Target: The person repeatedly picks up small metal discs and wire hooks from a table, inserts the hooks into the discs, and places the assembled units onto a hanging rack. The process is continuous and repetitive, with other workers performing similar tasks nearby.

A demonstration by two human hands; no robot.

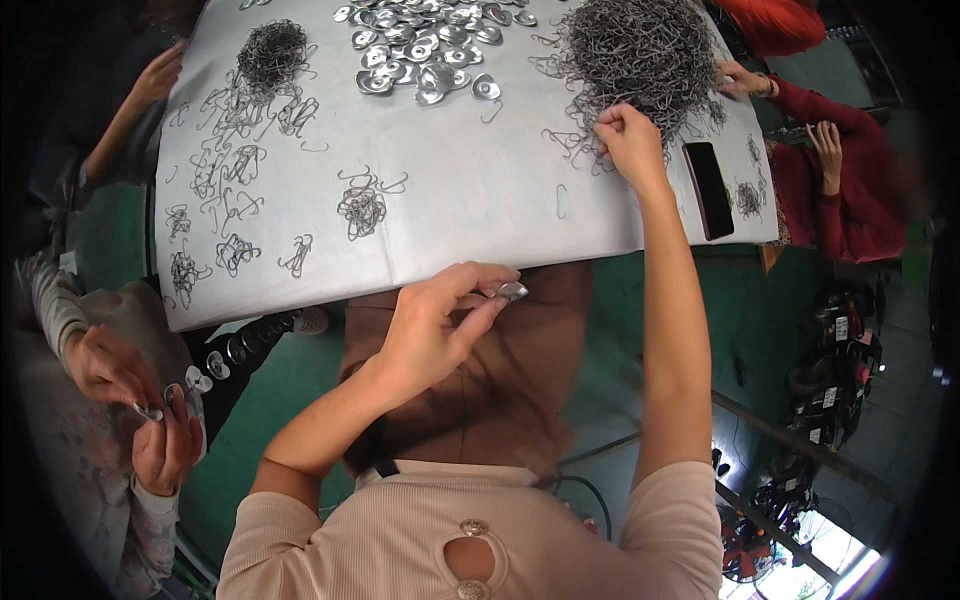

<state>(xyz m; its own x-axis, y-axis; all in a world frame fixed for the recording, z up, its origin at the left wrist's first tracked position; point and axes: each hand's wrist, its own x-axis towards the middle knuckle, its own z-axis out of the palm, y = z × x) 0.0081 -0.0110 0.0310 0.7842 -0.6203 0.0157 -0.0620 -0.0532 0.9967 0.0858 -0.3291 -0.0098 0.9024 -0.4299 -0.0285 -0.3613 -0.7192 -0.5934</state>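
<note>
In front of my body, just off the table's near edge, my left hand (445, 315) pinches a small shiny metal disc (512, 291) between thumb and fingers. My right hand (632, 140) is stretched out over the near left side of a big heap of grey wire hooks (640, 55). Its thumb and fingers are pressed together. Whether a hook is between the fingertips is too small to see. Loose hooks lie on the table beside them. A pile of silver metal discs (415, 50) with dimpled centres lies at the far middle.
Smaller clumps of hooks (362, 208) lie across the pale table (470, 210). A black phone (709, 190) rests right of my right arm. On the left a co-worker's hands (165, 440) hold discs; other people's hands (828, 155) show at the right and far left.
</note>
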